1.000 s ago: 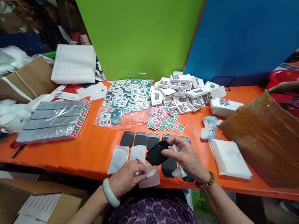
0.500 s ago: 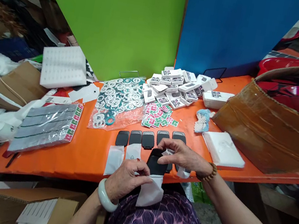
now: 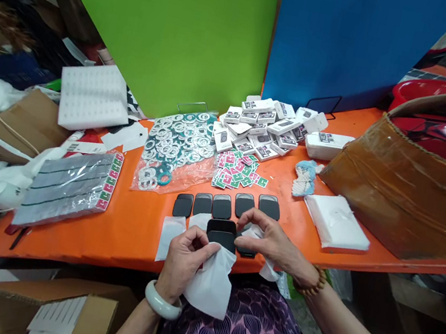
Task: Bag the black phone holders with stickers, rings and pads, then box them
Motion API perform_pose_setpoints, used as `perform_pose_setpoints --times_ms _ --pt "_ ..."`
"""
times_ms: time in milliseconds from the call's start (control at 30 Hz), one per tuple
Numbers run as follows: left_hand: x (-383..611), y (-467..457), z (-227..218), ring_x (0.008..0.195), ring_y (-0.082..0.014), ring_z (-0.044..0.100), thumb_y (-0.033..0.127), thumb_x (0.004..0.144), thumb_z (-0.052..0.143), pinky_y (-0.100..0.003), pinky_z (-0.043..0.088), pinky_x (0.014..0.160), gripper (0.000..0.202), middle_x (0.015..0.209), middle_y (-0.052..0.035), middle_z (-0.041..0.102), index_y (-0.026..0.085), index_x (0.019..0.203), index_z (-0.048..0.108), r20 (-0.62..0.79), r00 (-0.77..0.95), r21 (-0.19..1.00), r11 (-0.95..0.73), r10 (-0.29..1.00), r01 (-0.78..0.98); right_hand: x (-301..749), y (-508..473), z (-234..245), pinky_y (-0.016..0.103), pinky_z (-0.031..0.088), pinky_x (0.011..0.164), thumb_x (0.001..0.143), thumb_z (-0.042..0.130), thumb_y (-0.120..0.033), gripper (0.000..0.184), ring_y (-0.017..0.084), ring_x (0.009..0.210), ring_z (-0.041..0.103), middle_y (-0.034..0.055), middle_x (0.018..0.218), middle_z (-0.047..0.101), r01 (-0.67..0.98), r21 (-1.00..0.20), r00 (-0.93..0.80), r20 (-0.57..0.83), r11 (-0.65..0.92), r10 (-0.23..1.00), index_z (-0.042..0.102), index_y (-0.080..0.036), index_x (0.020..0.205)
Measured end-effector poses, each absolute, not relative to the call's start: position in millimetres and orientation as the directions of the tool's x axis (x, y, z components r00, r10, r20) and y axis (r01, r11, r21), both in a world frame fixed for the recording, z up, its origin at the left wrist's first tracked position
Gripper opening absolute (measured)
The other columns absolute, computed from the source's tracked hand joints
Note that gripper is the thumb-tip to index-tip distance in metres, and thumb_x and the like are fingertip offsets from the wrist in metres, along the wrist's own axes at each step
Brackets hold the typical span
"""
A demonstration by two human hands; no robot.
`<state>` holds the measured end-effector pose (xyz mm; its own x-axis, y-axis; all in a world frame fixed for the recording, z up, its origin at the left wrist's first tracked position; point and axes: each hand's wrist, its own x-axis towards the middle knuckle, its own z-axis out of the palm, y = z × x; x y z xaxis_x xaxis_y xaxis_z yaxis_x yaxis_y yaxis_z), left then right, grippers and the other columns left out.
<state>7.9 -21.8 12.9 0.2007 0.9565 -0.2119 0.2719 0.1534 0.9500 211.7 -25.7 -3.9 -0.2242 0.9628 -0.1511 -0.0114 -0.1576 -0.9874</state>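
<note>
My left hand [image 3: 185, 258] pinches the top edge of a thin white sleeve [image 3: 213, 286], which hangs over my lap. Just behind the sleeve's upper edge is a flat black square-cornered device [image 3: 222, 233]. My right hand [image 3: 270, 244] has its thumb at the right edge of this device, with the fingers curled above; a crumpled bit of white sleeve shows under the palm. Whether the device's lower end sits inside the sleeve is hidden. Several similar black devices [image 3: 222, 206] lie in a row beyond my hands. Another white sleeve [image 3: 171, 233] lies left of my left hand.
Beyond the row are a pile of small square cards [image 3: 236, 170], a bag of rings [image 3: 179, 142] and heaped white boxes [image 3: 262, 125]. A stack of white sleeves [image 3: 338, 222] and a large carton [image 3: 400, 187] stand right. A wrapped grey pack [image 3: 70, 177] lies left.
The black device has moved up and left and lies flatter. My left hand has shifted slightly left and down, with the sleeve spread wider beneath it. The right hand stays near the device's right edge.
</note>
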Motion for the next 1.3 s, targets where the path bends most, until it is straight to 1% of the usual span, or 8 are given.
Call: perform_pose_setpoints --times_ms 233,367,500,667,867,1067,1200,1300 --pt "9.0 -15.5 18.1 0.052 -0.0069 0.041 0.033 0.068 0.073 -0.018 0.035 0.049 0.027 0.056 0.0067 0.045 0.017 0.06 0.052 -0.092 0.114 0.968 0.062 0.989 0.242 204.7 -42.6 -7.0 0.028 0.037 0.065 0.078 0.069 -0.037 0.021 0.013 0.071 0.048 -0.0001 0.079 0.054 0.031 -0.999 -0.214 -0.029 -0.023 0.976 0.057 -0.019 0.074" --pt "10.3 -16.0 21.3 0.052 -0.0071 0.042 0.034 0.068 0.073 -0.018 0.036 0.049 0.027 0.056 0.0062 0.047 0.017 0.06 0.052 -0.072 0.143 0.967 0.034 0.987 0.253 203.5 -41.4 2.3 0.029 0.038 0.071 0.084 0.061 -0.037 0.024 0.014 0.075 0.046 -0.0002 0.078 0.051 0.038 -0.998 -0.283 0.038 0.051 0.958 0.052 -0.02 0.07" --pt "7.3 -15.6 26.3 0.052 -0.0078 0.044 0.035 0.069 0.073 -0.019 0.039 0.049 0.029 0.056 0.0052 0.049 0.018 0.06 0.052 0.002 0.228 0.968 -0.06 0.974 0.245 212.8 -35.9 14.5 0.027 0.039 0.064 0.084 0.059 -0.041 0.026 0.013 0.072 0.044 0.0 0.08 0.047 -0.016 -0.999 -0.31 0.048 0.045 0.95 0.049 -0.021 0.071" --pt "7.8 -14.7 35.1 0.082 -0.0171 0.064 0.029 0.072 0.073 -0.026 0.05 0.076 0.023 0.079 -0.004 0.068 0.018 0.063 0.054 0.13 0.313 0.955 -0.203 0.941 0.215 220.7 -32.7 27.9 0.028 0.042 0.068 0.084 0.06 -0.038 0.024 0.015 0.083 0.049 0.0036 0.092 0.053 -0.062 -0.997 -0.321 0.068 0.051 0.945 0.05 -0.02 0.072" --pt "12.9 -14.5 35.9 0.072 -0.0158 0.063 0.028 0.075 0.069 -0.026 0.051 0.066 0.023 0.076 -0.0046 0.069 0.018 0.063 0.053 0.093 0.29 0.971 -0.151 0.953 0.187 209.3 -36.4 20.4 0.025 0.041 0.057 0.089 0.054 -0.04 0.021 0.011 0.065 0.049 0.0016 0.088 0.057 -0.091 -0.995 -0.24 0.052 0.031 0.97 0.05 -0.021 0.081" --pt "17.3 -8.2 19.3 0.071 -0.0143 0.061 0.031 0.075 0.069 -0.026 0.05 0.067 0.023 0.076 -0.0031 0.067 0.017 0.065 0.053 -0.012 0.219 0.991 -0.017 0.976 0.131 197.1 -34.6 5.6 0.023 0.038 0.059 0.08 0.067 -0.036 0.031 0.011 0.066 0.047 -0.0014 0.086 0.056 0.205 -0.974 -0.294 0.028 0.091 0.955 0.05 -0.024 0.102" --pt "15.6 -0.9 0.2 0.079 -0.0157 0.063 0.031 0.074 0.067 -0.029 0.051 0.075 0.022 0.081 -0.0032 0.067 0.018 0.067 0.052 -0.042 0.131 0.992 0.026 0.991 0.121 191.2 -20.9 -15.1 0.023 0.035 0.062 0.083 0.06 -0.031 0.014 0.011 0.067 0.045 -0.0042 0.073 0.051 0.249 -0.965 -0.3 0.003 0.081 0.954 0.053 -0.021 0.088" --pt "6.9 0.5 -14.6 0.086 -0.0166 0.065 0.031 0.074 0.066 -0.033 0.051 0.082 0.018 0.095 -0.0054 0.067 0.018 0.081 0.055 -0.038 0.063 0.986 0.027 0.997 0.162 188.6 -5.6 -38.5 0.022 0.036 0.062 0.076 0.062 -0.029 0.016 0.011 0.069 0.045 -0.0042 0.073 0.051 0.176 -0.983 -0.213 -0.083 -0.045 0.974 0.05 -0.019 0.079"
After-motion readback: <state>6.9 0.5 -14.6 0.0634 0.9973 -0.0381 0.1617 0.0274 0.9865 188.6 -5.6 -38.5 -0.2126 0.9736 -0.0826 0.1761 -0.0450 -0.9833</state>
